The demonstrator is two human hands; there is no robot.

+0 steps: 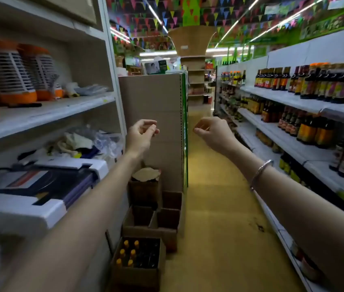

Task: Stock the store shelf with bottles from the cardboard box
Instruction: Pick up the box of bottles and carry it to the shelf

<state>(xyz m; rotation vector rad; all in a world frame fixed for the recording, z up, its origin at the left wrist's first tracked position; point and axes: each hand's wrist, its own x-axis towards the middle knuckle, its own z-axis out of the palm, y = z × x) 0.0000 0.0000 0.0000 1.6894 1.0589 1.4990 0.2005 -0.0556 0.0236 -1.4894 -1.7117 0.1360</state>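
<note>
Both arms reach forward down a store aisle, and neither hand holds anything. The left hand (141, 133) and the right hand (213, 131) hang in the air with fingers loosely curled, well apart from each other. A silver bracelet (260, 172) circles the right wrist. The cardboard box (138, 268) sits on the floor at lower left, open, with yellow-capped bottles (127, 252) standing inside. The store shelf (293, 142) on the right carries rows of dark bottles.
</note>
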